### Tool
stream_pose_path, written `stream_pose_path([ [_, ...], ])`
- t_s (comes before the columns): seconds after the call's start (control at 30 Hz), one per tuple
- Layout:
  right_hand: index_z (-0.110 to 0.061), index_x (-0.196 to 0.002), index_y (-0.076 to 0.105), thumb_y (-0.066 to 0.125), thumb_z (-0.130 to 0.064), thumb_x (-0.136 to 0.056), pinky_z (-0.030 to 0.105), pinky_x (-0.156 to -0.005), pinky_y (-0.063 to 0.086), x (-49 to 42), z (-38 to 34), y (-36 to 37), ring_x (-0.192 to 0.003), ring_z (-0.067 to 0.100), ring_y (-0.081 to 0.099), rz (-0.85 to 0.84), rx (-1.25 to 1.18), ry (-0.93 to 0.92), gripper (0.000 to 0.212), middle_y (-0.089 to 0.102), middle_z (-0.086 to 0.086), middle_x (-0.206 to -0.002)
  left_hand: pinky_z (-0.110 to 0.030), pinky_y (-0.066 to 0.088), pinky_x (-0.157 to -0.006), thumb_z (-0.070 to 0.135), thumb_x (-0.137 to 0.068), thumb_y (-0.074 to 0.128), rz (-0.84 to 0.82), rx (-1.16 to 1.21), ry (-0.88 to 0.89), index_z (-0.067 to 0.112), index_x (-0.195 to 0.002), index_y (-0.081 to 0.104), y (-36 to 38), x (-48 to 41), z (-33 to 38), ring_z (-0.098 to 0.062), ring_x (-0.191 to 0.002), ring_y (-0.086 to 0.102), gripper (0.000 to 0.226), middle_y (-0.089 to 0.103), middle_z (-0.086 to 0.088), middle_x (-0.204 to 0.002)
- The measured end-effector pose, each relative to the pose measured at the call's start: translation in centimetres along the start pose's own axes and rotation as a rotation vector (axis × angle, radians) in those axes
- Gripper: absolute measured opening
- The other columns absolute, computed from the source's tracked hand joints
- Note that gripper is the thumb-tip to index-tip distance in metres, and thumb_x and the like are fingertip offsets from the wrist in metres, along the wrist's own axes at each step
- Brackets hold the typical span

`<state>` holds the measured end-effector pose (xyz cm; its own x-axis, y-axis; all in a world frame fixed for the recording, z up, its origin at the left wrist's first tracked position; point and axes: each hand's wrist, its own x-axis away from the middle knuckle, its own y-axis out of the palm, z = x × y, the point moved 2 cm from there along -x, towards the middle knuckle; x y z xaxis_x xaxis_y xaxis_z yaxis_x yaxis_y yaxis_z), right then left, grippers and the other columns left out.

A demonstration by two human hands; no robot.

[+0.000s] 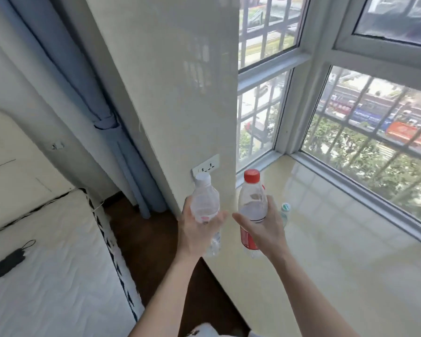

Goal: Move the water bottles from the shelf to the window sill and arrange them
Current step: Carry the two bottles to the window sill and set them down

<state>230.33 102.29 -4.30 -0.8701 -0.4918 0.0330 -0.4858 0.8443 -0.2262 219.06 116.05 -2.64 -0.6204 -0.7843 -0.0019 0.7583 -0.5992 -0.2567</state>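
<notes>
My left hand grips a clear water bottle with a white cap, held upright over the gap between the bed and the window sill. In my right hand is a second clear bottle with a red cap and red label, upright above the near left end of the cream tiled window sill. A third bottle with a green-and-white cap stands on the sill just behind my right hand, mostly hidden by it. No shelf is in view.
A cream wall pillar with a power socket rises just behind the bottles. Barred windows bound the sill at the back and right. A white mattress with a black folded umbrella lies at the left, with blue curtains behind.
</notes>
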Motion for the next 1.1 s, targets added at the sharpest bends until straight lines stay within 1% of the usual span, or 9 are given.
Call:
stream_pose_path([
  [0.1, -0.027, -0.105, 0.053, 0.087, -0.027, -0.073, 0.024, -0.070, 0.046, -0.8, 1.2, -3.0, -0.084, 0.000, 0.061, 0.140, -0.024, 0.062, 0.048, 0.063, -0.010, -0.094, -0.009, 0.047, -0.069, 0.032, -0.065, 0.090, -0.121, -0.011, 0.021, 0.023, -0.107, 0.056, 3.7, -2.2, 0.7, -0.005, -0.091, 0.062, 0.055, 0.063, 0.008, -0.096],
  [0.27, -0.032, -0.110, 0.051, 0.083, -0.033, -0.064, 0.006, -0.069, 0.043, -0.6, 2.9, -8.3, -0.092, -0.008, 0.060, 0.359, -0.045, 0.147, 0.056, 0.063, -0.014, -0.109, -0.035, 0.056, -0.085, 0.040, -0.061, 0.092, -0.401, 0.056, -0.024, 0.029, -0.111, 0.059, 10.4, -4.3, 1.0, -0.013, -0.101, 0.068, 0.061, 0.070, 0.008, -0.104],
  [0.47, -0.035, -0.111, 0.050, 0.084, -0.027, -0.068, 0.018, -0.063, 0.048, 1.7, 4.3, -12.3, -0.075, 0.012, 0.064, 0.650, -0.075, 0.248, 0.055, 0.065, -0.011, -0.090, -0.028, 0.055, -0.075, 0.049, -0.054, 0.089, -0.706, 0.056, -0.053, 0.023, -0.108, 0.062, 17.3, -3.9, 0.9, -0.017, -0.092, 0.070, 0.065, 0.072, 0.002, -0.096],
  [0.6, -0.026, -0.113, 0.053, 0.087, -0.021, -0.072, 0.018, -0.055, 0.047, 3.8, 6.5, -12.7, -0.064, 0.019, 0.059, 0.776, -0.033, 0.328, 0.054, 0.065, -0.018, -0.077, -0.019, 0.051, -0.074, 0.037, -0.065, 0.089, -0.878, 0.034, -0.061, 0.022, -0.111, 0.058, 20.5, -2.9, -0.4, -0.005, -0.090, 0.065, 0.057, 0.065, 0.005, -0.097],
  [0.77, -0.035, -0.118, 0.058, 0.088, -0.040, -0.062, 0.028, -0.074, 0.052, 6.1, 10.1, -12.2, -0.087, 0.014, 0.066, 0.920, -0.069, 0.444, 0.064, 0.070, -0.009, -0.097, -0.036, 0.054, -0.092, 0.055, -0.057, 0.088, -1.001, -0.072, -0.091, 0.023, -0.127, 0.051, 22.9, -1.8, -3.4, -0.016, -0.106, 0.065, 0.085, 0.065, 0.000, -0.115],
  [0.83, -0.036, -0.112, 0.060, 0.090, -0.034, -0.063, 0.024, -0.070, 0.053, 6.3, 11.1, -12.2, -0.076, 0.011, 0.065, 0.959, -0.075, 0.469, 0.057, 0.069, -0.011, -0.085, -0.043, 0.052, -0.096, 0.069, -0.048, 0.084, -1.046, -0.137, -0.113, 0.027, -0.134, 0.045, 23.9, -1.7, -4.6, -0.014, -0.109, 0.064, 0.104, 0.062, -0.001, -0.125],
  [0.9, -0.034, -0.107, 0.060, 0.090, -0.020, -0.068, 0.023, -0.057, 0.048, 6.2, 12.7, -12.2, -0.056, 0.015, 0.055, 0.945, -0.111, 0.474, 0.052, 0.062, -0.006, -0.067, -0.031, 0.053, -0.092, 0.064, -0.050, 0.085, -1.070, -0.163, -0.126, 0.023, -0.136, 0.045, 24.9, -1.6, -5.9, -0.003, -0.099, 0.065, 0.103, 0.059, -0.003, -0.127],
  [0.97, -0.034, -0.112, 0.058, 0.089, -0.025, -0.066, 0.030, -0.051, 0.043, 6.1, 15.3, -12.1, -0.049, 0.022, 0.047, 0.922, -0.167, 0.503, 0.056, 0.057, 0.004, -0.064, -0.010, 0.049, -0.074, 0.046, -0.059, 0.087, -1.082, -0.198, -0.155, 0.013, -0.133, 0.047, 26.0, -1.6, -7.2, 0.007, -0.080, 0.063, 0.090, 0.061, -0.005, -0.120],
  [1.1, -0.037, -0.110, 0.054, 0.085, -0.026, -0.065, 0.037, -0.055, 0.043, 6.1, 21.6, -11.8, -0.050, 0.023, 0.045, 0.896, -0.251, 0.595, 0.055, 0.054, 0.012, -0.059, -0.008, 0.042, -0.057, 0.020, -0.070, 0.087, -1.091, -0.298, -0.123, 0.009, -0.108, 0.052, 28.3, -1.0, -11.0, 0.011, -0.063, 0.058, 0.053, 0.060, -0.003, -0.096],
])
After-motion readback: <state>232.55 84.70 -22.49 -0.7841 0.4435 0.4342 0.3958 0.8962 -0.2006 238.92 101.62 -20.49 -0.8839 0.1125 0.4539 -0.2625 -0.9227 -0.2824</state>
